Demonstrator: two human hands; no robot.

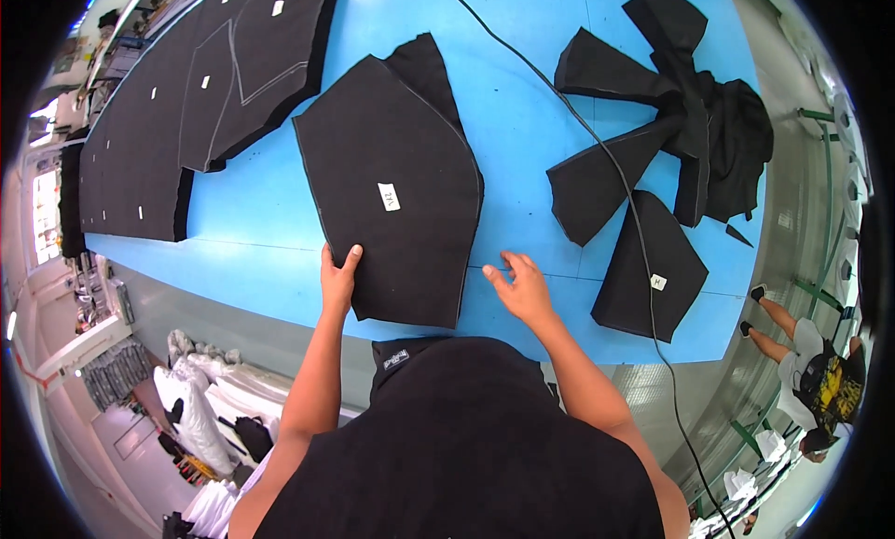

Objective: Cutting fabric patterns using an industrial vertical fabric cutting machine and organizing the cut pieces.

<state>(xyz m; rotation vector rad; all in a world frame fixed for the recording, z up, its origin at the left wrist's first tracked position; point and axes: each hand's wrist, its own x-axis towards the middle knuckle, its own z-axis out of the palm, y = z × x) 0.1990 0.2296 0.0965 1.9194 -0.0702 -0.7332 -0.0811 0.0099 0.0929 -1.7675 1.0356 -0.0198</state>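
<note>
A stack of cut black fabric panels (401,241) with a small white paper label (389,197) lies in front of me on a blue tabletop (252,208). My left hand (339,276) grips the stack's lower left edge, thumb on top and the other fingers mostly hidden at the side. Just right of the stack, my right hand (524,287) hovers over or rests on the table; I cannot tell which. Its thumb and fingers are apart, slightly bent, with nothing between them.
At the left lies a large thick stack of black fabric (140,166) with chalk outlines and labels. Loose black cut pieces (695,119) and another labelled stack (643,269) lie at the right. A black cable (597,133) crosses the table. Another person (811,371) is beyond the right edge.
</note>
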